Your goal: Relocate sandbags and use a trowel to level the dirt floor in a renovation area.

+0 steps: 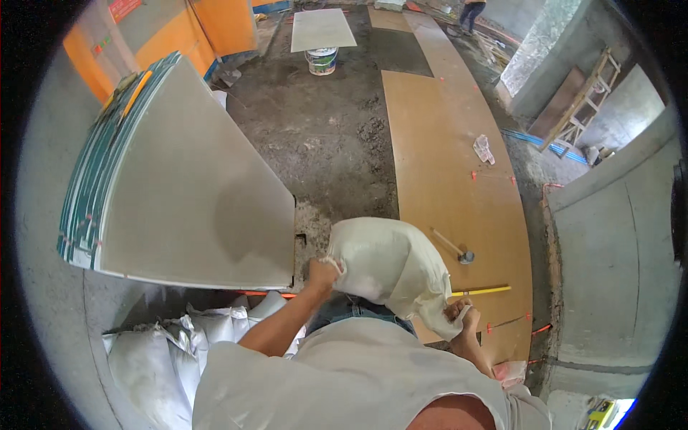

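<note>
A full white woven sack (383,258) hangs in front of my body, bulging at its far side. My left hand (324,274) is closed around a gathered corner at the sack's left end. At the right end, my right hand (463,315) grips the bunched, slack part of the sack. Just right of the sack, a mallet (459,251) with a pale handle and dark head lies on the tan floor tiles (448,172). A yellow stick-like tool (487,291) lies beyond my right hand on the same tiles.
At the left stands a stack of large tiles (193,193). Several white sacks (154,362) lean behind it by the wall. A bucket (321,61) carries a pale board (322,29). Rough mortar (315,129) borders the tiles. A wooden ladder (591,100) leans at the right; a person (471,14) stands far off.
</note>
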Action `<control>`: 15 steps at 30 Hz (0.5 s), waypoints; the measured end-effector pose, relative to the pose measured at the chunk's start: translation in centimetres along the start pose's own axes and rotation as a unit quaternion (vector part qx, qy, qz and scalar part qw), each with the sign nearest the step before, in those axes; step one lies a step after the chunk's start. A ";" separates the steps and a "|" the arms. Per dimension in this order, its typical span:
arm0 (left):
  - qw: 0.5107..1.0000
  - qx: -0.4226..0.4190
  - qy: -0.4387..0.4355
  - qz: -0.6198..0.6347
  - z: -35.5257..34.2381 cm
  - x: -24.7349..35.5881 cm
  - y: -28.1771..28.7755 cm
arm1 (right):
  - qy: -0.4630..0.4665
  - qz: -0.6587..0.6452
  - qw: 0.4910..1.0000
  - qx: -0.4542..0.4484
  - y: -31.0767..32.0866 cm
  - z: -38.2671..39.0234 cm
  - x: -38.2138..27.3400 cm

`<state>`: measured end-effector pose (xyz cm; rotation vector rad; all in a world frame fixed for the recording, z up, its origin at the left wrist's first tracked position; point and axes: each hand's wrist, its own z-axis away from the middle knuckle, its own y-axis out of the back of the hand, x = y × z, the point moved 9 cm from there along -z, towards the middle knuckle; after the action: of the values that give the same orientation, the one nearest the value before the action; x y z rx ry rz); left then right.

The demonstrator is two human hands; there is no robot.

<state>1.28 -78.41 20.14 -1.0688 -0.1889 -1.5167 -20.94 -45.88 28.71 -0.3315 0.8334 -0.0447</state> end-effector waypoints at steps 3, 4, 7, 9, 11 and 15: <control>0.991 -0.006 -0.031 -0.129 -6.0 4.2 -2.0 | -0.004 -0.010 1.000 0.016 -4.7 -2.3 -0.4; 0.970 -0.079 -0.174 -0.149 -9.8 5.1 -1.4 | 0.000 -0.010 1.000 0.019 -6.8 -3.6 -0.7; 0.965 -0.130 -0.182 -0.135 -15.3 8.5 -5.0 | -0.023 0.036 0.999 0.003 -10.8 -10.3 -1.4; 0.990 -0.086 -0.058 -0.091 -18.5 9.2 -5.6 | -0.040 0.060 0.997 0.009 -12.9 -14.4 -2.1; 0.940 -0.069 -0.068 -0.326 -24.1 11.9 -5.7 | 0.038 0.073 0.994 -0.071 -18.4 -19.7 -4.2; 0.994 0.063 -0.022 -0.088 -27.9 16.4 -5.9 | -0.014 0.194 0.981 -0.021 -28.0 -23.6 -7.0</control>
<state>-15.65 -106.58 18.54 -1.0062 -0.4132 -1.6176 -40.39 -77.68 27.61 -0.2044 0.8590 0.3423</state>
